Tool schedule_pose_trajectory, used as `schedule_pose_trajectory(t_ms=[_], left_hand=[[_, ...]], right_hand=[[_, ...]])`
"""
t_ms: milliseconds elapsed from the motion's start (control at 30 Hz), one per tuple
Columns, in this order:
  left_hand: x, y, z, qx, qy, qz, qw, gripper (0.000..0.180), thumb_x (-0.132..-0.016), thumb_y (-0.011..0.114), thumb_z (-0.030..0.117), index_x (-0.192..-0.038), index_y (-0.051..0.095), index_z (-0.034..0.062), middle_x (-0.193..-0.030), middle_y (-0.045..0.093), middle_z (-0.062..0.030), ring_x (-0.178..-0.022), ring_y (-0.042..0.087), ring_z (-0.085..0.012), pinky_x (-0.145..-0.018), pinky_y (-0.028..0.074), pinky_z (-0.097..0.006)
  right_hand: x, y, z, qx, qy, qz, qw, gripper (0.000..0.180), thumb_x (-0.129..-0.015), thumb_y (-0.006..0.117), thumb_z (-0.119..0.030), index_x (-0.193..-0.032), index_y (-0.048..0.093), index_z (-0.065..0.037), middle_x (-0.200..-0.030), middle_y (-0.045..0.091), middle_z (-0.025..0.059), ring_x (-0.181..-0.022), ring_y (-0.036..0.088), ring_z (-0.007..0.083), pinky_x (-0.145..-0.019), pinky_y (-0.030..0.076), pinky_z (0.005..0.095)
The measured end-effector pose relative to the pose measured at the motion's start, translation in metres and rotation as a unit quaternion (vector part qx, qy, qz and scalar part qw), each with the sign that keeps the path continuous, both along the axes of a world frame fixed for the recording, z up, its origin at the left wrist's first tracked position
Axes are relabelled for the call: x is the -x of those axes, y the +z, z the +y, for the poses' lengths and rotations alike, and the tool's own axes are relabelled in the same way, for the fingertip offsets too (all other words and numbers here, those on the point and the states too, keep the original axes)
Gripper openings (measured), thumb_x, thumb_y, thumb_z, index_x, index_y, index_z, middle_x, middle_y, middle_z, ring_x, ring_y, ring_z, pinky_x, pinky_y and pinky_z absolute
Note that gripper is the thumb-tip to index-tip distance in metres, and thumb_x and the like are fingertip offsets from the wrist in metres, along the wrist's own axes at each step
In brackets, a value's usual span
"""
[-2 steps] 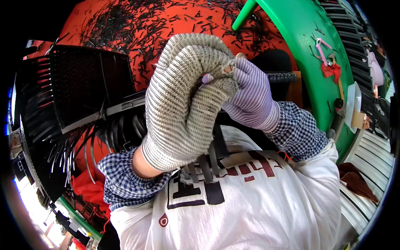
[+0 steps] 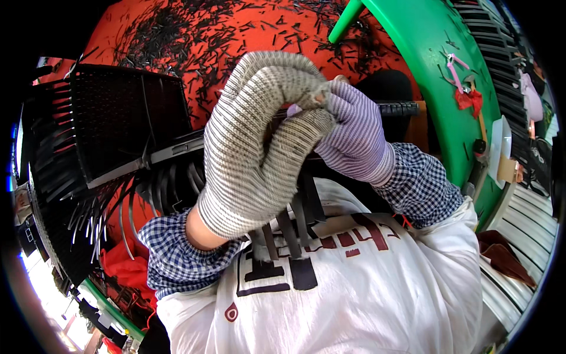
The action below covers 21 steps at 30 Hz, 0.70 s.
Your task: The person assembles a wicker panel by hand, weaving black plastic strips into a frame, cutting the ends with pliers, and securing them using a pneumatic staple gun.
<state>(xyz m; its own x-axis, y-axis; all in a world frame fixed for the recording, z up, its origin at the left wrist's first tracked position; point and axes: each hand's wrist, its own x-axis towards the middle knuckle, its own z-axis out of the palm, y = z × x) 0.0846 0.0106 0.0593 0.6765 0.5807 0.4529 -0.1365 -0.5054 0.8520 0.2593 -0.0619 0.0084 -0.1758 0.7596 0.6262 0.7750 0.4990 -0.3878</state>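
My left hand, in a grey-and-white striped knit glove, curls its fingers and thumb inward, their tips meeting at my right hand. Worn cloth shows at a fingertip. My right hand, in a purple striped glove, is closed against those tips; what either hand pinches is hidden. Beneath them lies a black woven wicker panel on a grey metal bar. A black wrapped bar end sticks out beyond my right hand. Black flat strips hang below my left hand, over the white shirt.
Black strip offcuts litter the red floor. At right a green plastic stool carries pink-handled snippers and a red cloth. Loose curved strips bristle at left. A white slatted surface stands lower right.
My left hand has shifted slightly down and left, with its thumb tip and fingertips a little differently placed. My right hand has barely moved.
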Motion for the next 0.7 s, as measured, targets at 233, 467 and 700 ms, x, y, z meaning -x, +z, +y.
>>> schedule_pose_trajectory(t_ms=[233,467,700], left_hand=[[0.013,-0.015,0.009,-0.206,0.095,0.258,0.939,0.029,-0.083,0.071,0.013,-0.111,0.069,0.0050,-0.101,0.069,-0.0145,-0.097,0.067,-0.0351,-0.087,0.053,-0.043],[0.006,-0.031,0.016,-0.192,0.120,0.253,0.941,0.035,-0.076,0.082,0.014,-0.108,0.071,0.0026,-0.098,0.070,-0.0146,-0.082,0.071,-0.0348,-0.073,0.057,-0.040],[0.014,-0.059,0.025,-0.214,0.142,0.342,0.904,0.031,-0.080,0.076,0.026,-0.105,0.072,0.0096,-0.086,0.069,-0.0091,-0.076,0.070,-0.0336,-0.069,0.057,-0.043]], right_hand=[[-0.003,0.004,0.009,0.023,0.024,0.109,0.993,0.019,-0.077,0.083,-0.017,-0.088,0.073,-0.006,-0.086,0.066,0.0070,-0.078,0.066,0.0255,-0.066,0.054,0.0365],[-0.007,0.014,0.013,0.100,-0.006,0.220,0.970,0.009,-0.085,0.077,-0.003,-0.088,0.070,0.001,-0.083,0.064,0.0084,-0.073,0.063,0.0205,-0.066,0.051,0.0308],[0.032,0.053,0.021,-0.026,0.105,0.112,0.988,0.015,-0.083,0.080,-0.007,-0.088,0.069,0.002,-0.082,0.063,0.0104,-0.074,0.064,0.0241,-0.067,0.051,0.0310]])
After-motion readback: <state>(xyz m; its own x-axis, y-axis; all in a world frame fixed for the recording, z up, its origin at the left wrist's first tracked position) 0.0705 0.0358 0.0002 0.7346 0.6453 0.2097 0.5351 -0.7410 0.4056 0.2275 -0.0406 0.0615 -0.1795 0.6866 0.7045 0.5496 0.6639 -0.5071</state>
